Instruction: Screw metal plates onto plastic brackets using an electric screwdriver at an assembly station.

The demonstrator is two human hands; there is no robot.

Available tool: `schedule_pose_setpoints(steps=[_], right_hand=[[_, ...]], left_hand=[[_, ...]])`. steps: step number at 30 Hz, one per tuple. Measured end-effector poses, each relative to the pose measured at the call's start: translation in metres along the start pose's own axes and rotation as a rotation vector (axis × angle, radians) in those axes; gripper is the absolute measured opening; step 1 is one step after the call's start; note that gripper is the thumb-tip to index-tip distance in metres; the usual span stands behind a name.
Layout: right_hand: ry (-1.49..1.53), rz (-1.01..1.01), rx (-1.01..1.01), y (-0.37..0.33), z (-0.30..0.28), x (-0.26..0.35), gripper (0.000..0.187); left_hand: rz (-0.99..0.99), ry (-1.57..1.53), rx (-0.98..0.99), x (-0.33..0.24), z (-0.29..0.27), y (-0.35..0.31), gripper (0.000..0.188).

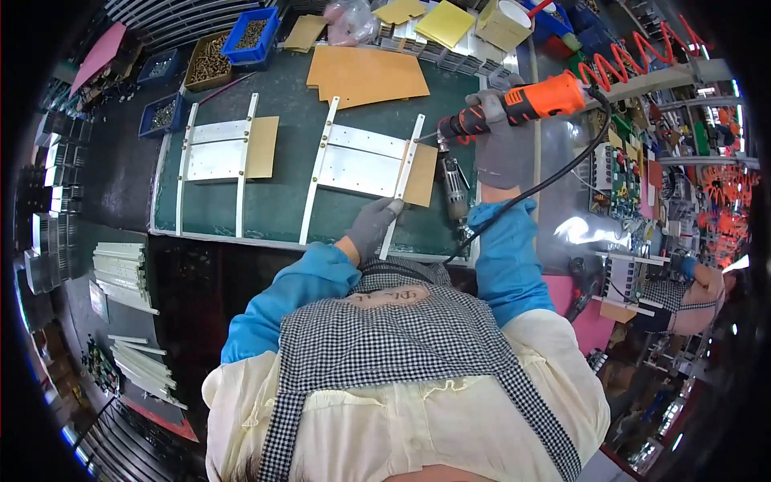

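Observation:
My right hand (499, 145), in a grey glove, is wrapped round an orange and black power screwdriver (546, 98). The driver lies nearly level, its tip pointing left at the upper part of a white metal strip (411, 154); whether it touches a screw is too small to tell. My left hand (373, 228), also gloved, pinches that strip near its lower end. The strip crosses the right side of a silver metal panel (359, 167), whose left side bears another white strip (318, 170) with brass-coloured fasteners. Brown card (422, 177) shows under the panel's right side.
A similar panel with two strips (215, 153) lies left on the green bench (273, 213). A second dark tool (454, 193) lies beside my right forearm. Blue bins (250, 36) of fasteners and brown sheets (365, 74) sit farther back. A black cable (554, 183) loops at right.

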State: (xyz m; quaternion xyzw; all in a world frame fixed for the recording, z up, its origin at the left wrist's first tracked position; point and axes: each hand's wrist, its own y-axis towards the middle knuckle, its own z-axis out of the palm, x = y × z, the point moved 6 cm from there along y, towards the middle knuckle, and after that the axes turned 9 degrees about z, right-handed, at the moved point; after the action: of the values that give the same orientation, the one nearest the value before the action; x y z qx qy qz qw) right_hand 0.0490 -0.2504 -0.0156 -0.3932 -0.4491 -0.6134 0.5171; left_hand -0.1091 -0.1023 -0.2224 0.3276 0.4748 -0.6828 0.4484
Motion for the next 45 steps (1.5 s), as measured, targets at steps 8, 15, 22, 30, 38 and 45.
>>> schedule_pose_setpoints(steps=[8, 15, 22, 30, 38, 45], right_hand=[[0.095, 0.030, 0.065, 0.002, -0.009, -0.008, 0.070], [0.160, 0.010, 0.098, 0.001, -0.011, -0.008, 0.066], [0.254, 0.082, 0.034, 0.013, -0.028, -0.025, 0.050], [0.211, 0.069, 0.026, 0.008, -0.027, -0.025, 0.048], [-0.139, -0.074, 0.093, -0.002, -0.008, -0.008, 0.053], [-0.108, -0.081, 0.060, -0.005, 0.000, -0.014, 0.041]], left_hand=[[-0.053, -0.038, 0.040, 0.010, -0.004, -0.001, 0.043], [-0.060, -0.099, 0.112, 0.024, -0.008, 0.005, 0.047], [-0.156, -0.126, 0.023, 0.012, -0.005, -0.003, 0.051], [-0.191, -0.379, 0.097, 0.018, -0.002, 0.003, 0.050], [-0.212, -0.405, 0.011, 0.015, -0.002, -0.004, 0.048], [-0.213, -0.389, -0.047, 0.022, -0.002, -0.003, 0.050]])
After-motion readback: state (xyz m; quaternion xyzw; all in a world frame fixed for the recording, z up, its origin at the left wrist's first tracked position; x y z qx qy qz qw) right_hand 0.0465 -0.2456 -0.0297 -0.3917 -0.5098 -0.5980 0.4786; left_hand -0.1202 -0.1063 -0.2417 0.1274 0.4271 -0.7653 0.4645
